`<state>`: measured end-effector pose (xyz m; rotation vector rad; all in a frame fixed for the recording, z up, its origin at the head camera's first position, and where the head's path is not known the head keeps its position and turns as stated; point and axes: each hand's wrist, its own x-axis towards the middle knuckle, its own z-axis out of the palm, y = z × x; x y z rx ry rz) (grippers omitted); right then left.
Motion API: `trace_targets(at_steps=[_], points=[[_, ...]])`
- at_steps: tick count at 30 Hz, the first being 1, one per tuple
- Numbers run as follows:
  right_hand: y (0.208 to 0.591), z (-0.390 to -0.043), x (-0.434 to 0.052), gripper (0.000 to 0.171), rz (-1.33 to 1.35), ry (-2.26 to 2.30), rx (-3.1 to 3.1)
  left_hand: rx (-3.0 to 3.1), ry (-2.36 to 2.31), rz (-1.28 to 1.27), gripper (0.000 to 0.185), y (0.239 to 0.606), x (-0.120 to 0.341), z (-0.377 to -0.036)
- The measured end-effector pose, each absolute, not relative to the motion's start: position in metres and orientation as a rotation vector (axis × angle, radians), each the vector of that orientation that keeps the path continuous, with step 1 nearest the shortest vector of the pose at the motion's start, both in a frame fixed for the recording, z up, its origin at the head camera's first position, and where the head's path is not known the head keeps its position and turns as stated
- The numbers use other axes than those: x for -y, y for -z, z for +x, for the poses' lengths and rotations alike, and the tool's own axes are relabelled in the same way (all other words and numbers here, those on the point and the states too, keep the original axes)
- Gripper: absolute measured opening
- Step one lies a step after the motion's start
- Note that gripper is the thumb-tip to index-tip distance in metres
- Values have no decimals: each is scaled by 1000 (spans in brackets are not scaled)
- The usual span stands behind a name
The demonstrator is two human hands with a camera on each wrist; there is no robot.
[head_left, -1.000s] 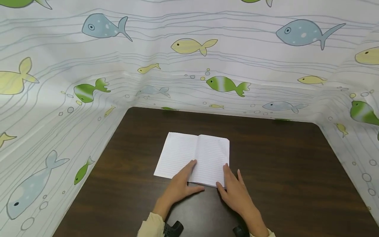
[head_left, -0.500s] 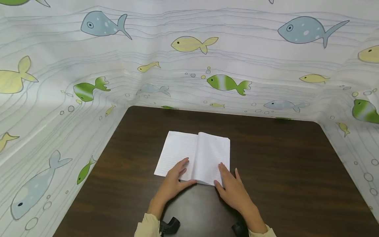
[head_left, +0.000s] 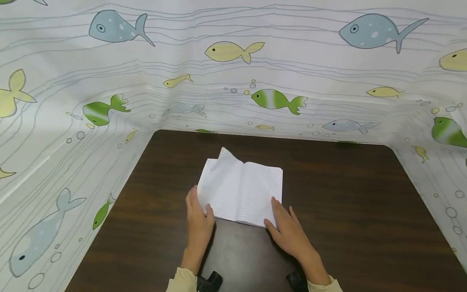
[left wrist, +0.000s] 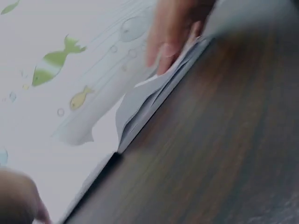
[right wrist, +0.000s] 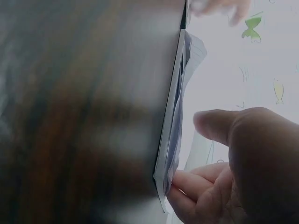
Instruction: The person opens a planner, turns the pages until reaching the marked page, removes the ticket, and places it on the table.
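An open notebook (head_left: 259,190) with lined white pages lies on the table, seen nearly edge-on in both wrist views. On its left side a loose page (head_left: 226,178) slants over, its top corner raised past the sheets beneath. My left hand (head_left: 198,221) is at the left edge of the notebook, its fingers along the side and the thumb near the bottom edge. At the lower right corner, my right hand (head_left: 292,235) rests with its fingers on the page. The right wrist view shows its thumb (right wrist: 215,125) apart from the other fingers, which touch the page edges.
A dark wood-grain table (head_left: 346,202) carries the notebook. A white fish-print sheet (head_left: 313,69) rises around its back and sides. A black wrist device (head_left: 210,281) is at the left wrist, another (head_left: 296,280) at the right.
My left hand has moved left from the middle of the notebook to its left edge. A page has turned over from right to left. The right hand has barely moved.
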<state>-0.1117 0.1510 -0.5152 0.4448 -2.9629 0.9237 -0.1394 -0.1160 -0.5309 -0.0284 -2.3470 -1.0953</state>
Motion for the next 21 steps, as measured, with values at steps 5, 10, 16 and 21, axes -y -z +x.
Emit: trace_targets(at_steps=[5, 10, 16, 21], points=[[513, -112, -150, 64, 462, -862, 2954, 2344, 886, -151, 76, 534, 119, -145], [512, -112, -148, 63, 449, -814, 2966, 2573, 962, -726, 48, 538, 104, -144], [512, -113, -149, 61, 418, -637, 2949, 2836, 974, -738, 88, 537, 92, -138], [511, -118, -145, 52, 532, -497, 2883, 2820, 1040, -708, 93, 536, 89, -136]])
